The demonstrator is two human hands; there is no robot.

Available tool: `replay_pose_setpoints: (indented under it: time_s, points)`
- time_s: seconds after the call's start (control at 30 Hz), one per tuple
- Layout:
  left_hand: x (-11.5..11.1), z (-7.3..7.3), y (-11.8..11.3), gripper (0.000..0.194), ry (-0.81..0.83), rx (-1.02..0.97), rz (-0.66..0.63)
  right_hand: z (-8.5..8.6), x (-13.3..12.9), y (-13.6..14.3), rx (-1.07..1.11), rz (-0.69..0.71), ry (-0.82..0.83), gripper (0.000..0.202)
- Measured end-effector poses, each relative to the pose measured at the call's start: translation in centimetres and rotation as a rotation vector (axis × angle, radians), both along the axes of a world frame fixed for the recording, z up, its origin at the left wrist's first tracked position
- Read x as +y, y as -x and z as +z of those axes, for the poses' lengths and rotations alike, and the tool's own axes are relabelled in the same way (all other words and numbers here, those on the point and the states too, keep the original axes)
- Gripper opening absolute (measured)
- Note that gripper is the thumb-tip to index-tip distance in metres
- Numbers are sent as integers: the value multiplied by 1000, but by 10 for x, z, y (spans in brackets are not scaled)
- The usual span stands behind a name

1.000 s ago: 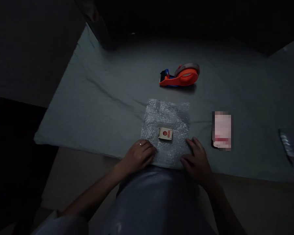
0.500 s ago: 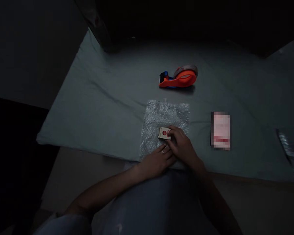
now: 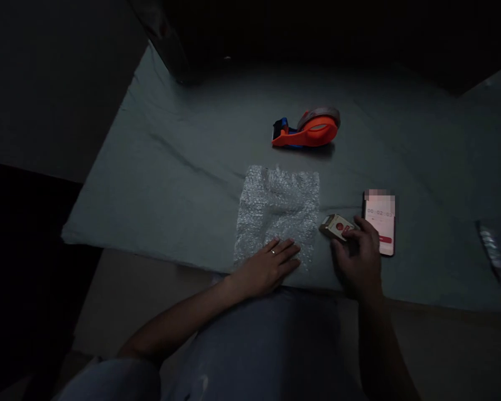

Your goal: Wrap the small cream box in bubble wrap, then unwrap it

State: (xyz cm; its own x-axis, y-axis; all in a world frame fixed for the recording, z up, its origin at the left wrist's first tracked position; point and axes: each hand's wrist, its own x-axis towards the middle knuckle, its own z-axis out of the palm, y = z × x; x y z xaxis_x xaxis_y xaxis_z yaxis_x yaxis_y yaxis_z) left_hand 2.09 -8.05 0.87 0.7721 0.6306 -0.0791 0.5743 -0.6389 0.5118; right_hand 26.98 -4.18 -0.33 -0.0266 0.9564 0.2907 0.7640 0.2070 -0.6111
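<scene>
A sheet of bubble wrap [image 3: 279, 200] lies flat near the front edge of the cloth-covered surface. My left hand [image 3: 269, 267] rests on its lower part, fingers stretched out and holding nothing; a ring shows on one finger. To the right of the sheet, my right hand [image 3: 359, 259] grips a small cream box with a red round mark [image 3: 338, 226] between thumb and fingers. The box is tilted, one end facing left. Close behind the right hand's fingers lies a phone with a lit timer screen [image 3: 384, 223], partly covered by the hand.
An orange tape dispenser [image 3: 311, 132] with a tape roll lies beyond the bubble wrap. At the far right is a shiny plastic sheet or bag [image 3: 499, 250]. The greenish cloth [image 3: 150, 184] is slightly wrinkled. A dark bulky object stands along the back.
My right hand has carried the small box from the bubble wrap to the right, beside the phone. My left hand has stayed on the wrap, its fingers now more spread.
</scene>
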Motion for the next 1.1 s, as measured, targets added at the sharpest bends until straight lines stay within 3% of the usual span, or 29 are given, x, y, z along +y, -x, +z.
replay_pose_setpoints:
  time_s: [0.1, 0.23, 0.33, 0.43, 0.57, 0.73, 0.83, 0.97, 1.1]
  points:
    - [0, 1, 0, 42, 2, 1, 8, 2, 3, 2, 3, 19, -7, 15]
    - [1, 0, -4, 42, 2, 6, -12, 18, 8, 15, 91, 2, -85, 17]
    - [1, -2, -8, 43, -16, -6, -19, 26, 12, 35, 127, 186, -69, 18]
    - [1, -3, -14, 44, -40, -30, -4, 22, 18, 58, 111, 398, 40, 17]
    - [2, -5, -17, 41, -53, -45, -1, 9, 24, 73, 119, 497, 159, 17]
    - [1, -4, -17, 40, -59, -43, 8, 4, 26, 73, 122, 517, 193, 18]
    - [-2, 3, -13, 42, -46, -57, 33, 10, 21, 66, 92, 467, 135, 20]
    - [-9, 12, 1, 51, -19, -52, 159, 23, 5, 50, 11, 424, 130, 17]
    - [-13, 12, 17, 42, -75, -97, 307, 29, -13, 40, -144, 604, 274, 50]
